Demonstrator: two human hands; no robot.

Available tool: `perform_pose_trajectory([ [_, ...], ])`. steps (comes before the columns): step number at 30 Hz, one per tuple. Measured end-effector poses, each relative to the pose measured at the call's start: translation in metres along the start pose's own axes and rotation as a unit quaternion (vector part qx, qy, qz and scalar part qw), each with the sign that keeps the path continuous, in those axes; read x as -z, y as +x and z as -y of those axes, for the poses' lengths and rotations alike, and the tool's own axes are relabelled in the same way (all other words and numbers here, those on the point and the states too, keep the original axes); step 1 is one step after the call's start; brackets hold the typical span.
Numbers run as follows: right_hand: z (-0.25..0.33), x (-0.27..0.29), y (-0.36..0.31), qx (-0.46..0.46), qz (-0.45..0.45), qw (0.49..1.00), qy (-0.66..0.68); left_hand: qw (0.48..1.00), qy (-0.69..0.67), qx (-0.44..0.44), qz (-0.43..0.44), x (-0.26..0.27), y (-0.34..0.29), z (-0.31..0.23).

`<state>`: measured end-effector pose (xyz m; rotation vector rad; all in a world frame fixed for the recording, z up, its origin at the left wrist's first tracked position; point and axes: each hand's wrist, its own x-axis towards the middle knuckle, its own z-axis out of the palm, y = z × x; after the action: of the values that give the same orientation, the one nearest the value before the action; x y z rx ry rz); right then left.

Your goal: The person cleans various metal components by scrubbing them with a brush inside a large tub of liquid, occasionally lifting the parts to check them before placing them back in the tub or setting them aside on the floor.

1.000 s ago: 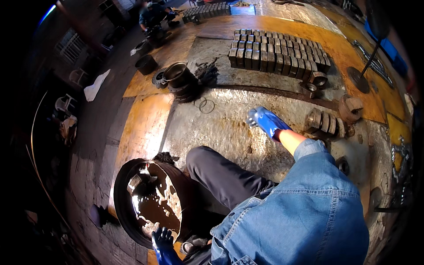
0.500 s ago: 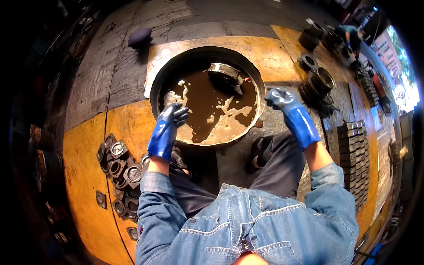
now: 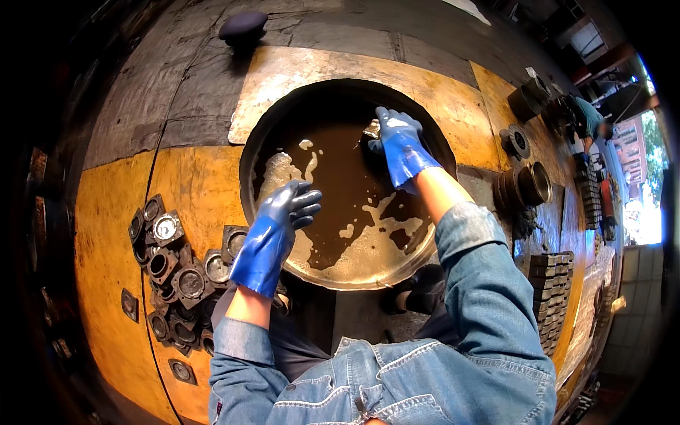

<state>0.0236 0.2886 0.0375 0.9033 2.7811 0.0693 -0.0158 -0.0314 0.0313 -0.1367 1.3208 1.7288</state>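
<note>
A wide round dark basin [image 3: 249,205] of brown liquid with pale foam stands in front of me. My right hand [image 3: 398,131], in a blue rubber glove, reaches over its far right part. Its fingers are bent at a round metal piece [image 3: 372,129], which the glove mostly covers. My left hand [image 3: 287,205], gloved too, hovers above the basin's near left side, fingers apart and holding nothing. Left of the basin lies a loose pile of square metal parts with round recesses [image 3: 191,282].
At the right are a stack of dark metal blocks [image 3: 549,290], metal cylinders [image 3: 536,184] and a flanged ring [image 3: 516,142]. A dark round cushion-like object [image 3: 243,27] is on the floor at the far left. Another person [image 3: 588,120] bends over at the far right.
My right hand has moved from beyond the basin's right rim to the metal piece inside it. My left hand stays open over the near left side. The view has shifted.
</note>
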Motion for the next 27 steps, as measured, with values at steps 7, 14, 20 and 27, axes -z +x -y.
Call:
perform_pose_trajectory([
  [7, 0.065, 0.022, 0.016, 0.162, 0.221, 0.898, -0.344, 0.997, -0.058, 0.039, -0.031, -0.005, 0.0, -0.014],
  [14, 0.039, -0.024, 0.061, 0.061, 0.191, 0.951, -0.234, 0.999, -0.024, 0.02, 0.02, 0.003, 0.005, -0.01],
  [20, 0.047, -0.057, 0.036, 0.184, 0.126, 0.957, -0.184, 0.999, -0.025, 0.003, 0.033, 0.005, 0.004, -0.014],
  [27, 0.071, -0.103, -0.013, 0.424, 0.003, 0.874, -0.238, 1.0, -0.026, -0.009, 0.011, 0.002, -0.001, -0.018],
])
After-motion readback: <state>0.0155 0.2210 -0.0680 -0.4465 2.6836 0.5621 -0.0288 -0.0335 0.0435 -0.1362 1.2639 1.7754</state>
